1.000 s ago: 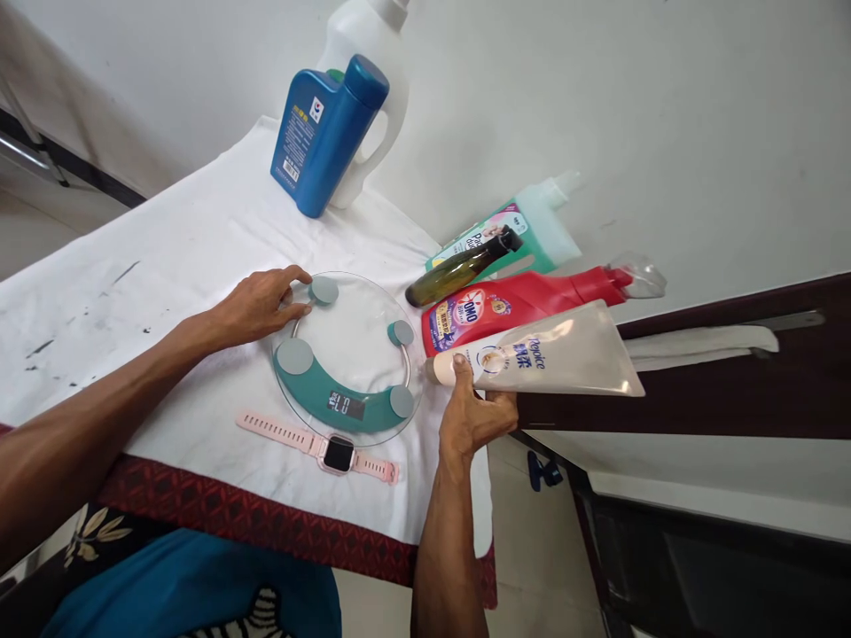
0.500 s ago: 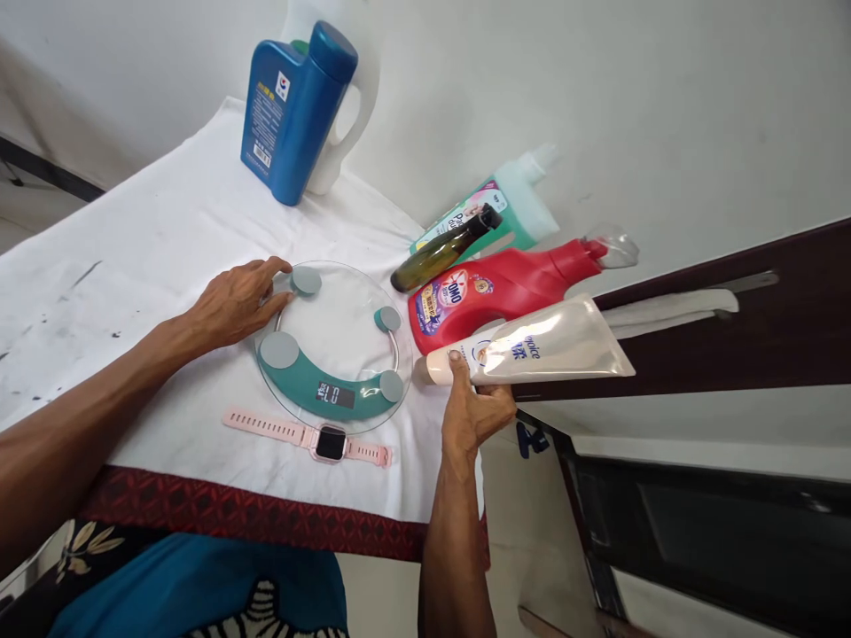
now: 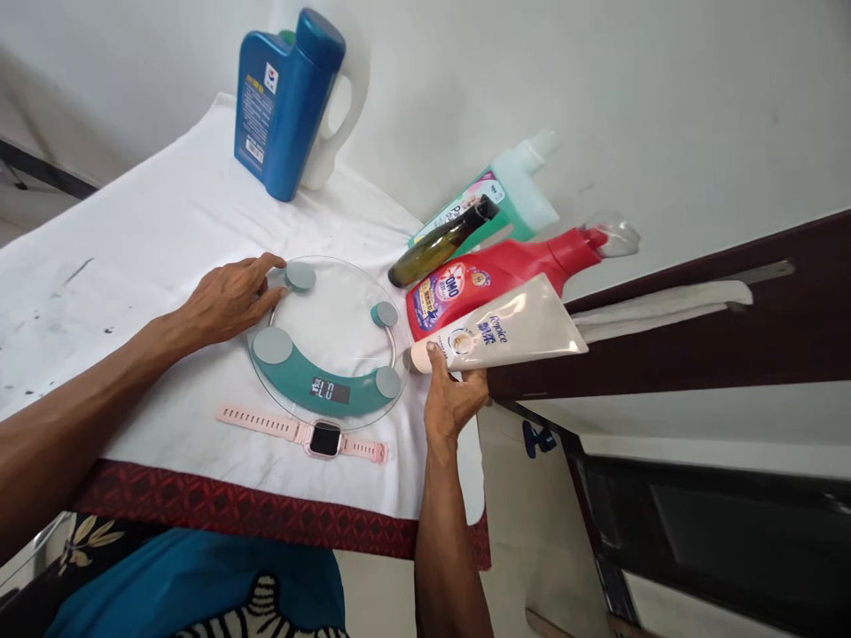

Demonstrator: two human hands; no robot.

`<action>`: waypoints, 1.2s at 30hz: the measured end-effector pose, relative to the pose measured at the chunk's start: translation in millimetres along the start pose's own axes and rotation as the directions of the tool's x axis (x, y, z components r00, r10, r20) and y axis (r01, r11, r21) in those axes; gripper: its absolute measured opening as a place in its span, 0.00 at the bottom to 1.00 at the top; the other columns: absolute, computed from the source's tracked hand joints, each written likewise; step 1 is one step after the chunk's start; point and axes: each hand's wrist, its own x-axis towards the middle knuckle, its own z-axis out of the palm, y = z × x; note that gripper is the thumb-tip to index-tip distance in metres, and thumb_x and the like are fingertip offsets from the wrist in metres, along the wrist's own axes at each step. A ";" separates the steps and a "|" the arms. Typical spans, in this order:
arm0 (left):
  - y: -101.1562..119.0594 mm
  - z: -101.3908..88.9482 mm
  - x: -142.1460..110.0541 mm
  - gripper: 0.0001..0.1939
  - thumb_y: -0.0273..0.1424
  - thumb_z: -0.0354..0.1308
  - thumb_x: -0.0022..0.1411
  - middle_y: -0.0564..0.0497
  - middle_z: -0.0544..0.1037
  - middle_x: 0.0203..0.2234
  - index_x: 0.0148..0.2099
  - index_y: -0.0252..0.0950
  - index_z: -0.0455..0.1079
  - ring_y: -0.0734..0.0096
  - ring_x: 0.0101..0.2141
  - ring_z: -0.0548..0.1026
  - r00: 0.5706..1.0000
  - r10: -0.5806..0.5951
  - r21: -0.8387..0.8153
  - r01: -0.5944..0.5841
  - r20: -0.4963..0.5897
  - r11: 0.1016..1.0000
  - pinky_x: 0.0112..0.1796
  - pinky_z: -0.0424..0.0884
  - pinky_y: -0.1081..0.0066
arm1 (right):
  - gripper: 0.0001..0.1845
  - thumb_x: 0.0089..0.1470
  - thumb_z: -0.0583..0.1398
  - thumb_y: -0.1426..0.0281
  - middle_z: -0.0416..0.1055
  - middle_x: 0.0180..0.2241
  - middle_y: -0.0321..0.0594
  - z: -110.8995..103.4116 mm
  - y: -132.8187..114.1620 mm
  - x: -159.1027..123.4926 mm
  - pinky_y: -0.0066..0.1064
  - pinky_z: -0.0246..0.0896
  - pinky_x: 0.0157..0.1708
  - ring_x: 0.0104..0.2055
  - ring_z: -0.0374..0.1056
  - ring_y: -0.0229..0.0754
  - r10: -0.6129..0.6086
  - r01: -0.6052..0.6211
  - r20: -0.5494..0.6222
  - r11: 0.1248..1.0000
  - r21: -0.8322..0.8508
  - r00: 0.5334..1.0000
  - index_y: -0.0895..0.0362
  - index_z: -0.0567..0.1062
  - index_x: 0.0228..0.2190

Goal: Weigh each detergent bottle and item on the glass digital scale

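My right hand (image 3: 450, 400) grips a cream shampoo tube (image 3: 505, 332) near its cap, at the table's right edge, just right of a round glass scale (image 3: 329, 341). The tube lies tilted, its flat end pointing right, against a red detergent bottle (image 3: 495, 279). My left hand (image 3: 230, 297) rests on the scale's left rim, fingers curled over the edge by a grey pad. The scale's display is lit. A pink smartwatch (image 3: 302, 434) lies flat in front of the scale.
A dark green glass bottle (image 3: 439, 244) and a mint-green bottle (image 3: 502, 199) lean by the wall behind the red one. A blue jug (image 3: 283, 97) and a white jug stand at the back. The white tablecloth (image 3: 133, 239) has a red border; a dark wooden frame (image 3: 698, 346) lies right.
My right hand has drawn the tube slightly left and closer to the scale. My left hand has stayed on the scale's rim. The camera has shifted a little.
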 end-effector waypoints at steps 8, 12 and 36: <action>8.8 -0.1 -6.0 0.23 0.39 0.48 0.76 0.43 0.81 0.46 0.67 0.36 0.63 0.59 0.41 0.79 0.999 -0.036 -0.002 0.036 0.020 0.999 0.41 0.74 0.62 | 0.42 0.43 0.74 0.49 0.75 0.55 0.58 -16.0 -1.7 -4.7 0.56 0.76 0.54 0.54 0.76 0.60 0.048 -0.047 0.021 0.999 -0.017 0.999 0.59 0.72 0.52; 13.8 -1.3 -7.9 0.21 0.36 0.49 0.77 0.42 0.81 0.47 0.66 0.35 0.63 0.57 0.45 0.80 0.998 -0.051 -0.013 0.051 0.035 0.999 0.46 0.75 0.61 | 0.43 0.47 0.73 0.50 0.66 0.62 0.62 -40.1 -32.6 1.3 0.62 0.73 0.57 0.63 0.68 0.64 -0.284 0.254 -0.254 0.956 -0.144 0.925 0.55 0.68 0.57; 20.2 9.6 -4.4 0.15 0.31 0.46 0.77 0.42 0.79 0.47 0.61 0.36 0.64 0.52 0.46 0.80 0.997 -0.051 -0.055 0.054 0.054 0.997 0.46 0.75 0.56 | 0.38 0.41 0.69 0.40 0.76 0.40 0.41 317.8 -183.7 62.3 0.42 0.73 0.49 0.47 0.73 0.47 -0.249 -0.040 0.561 0.891 0.452 0.790 0.57 0.73 0.40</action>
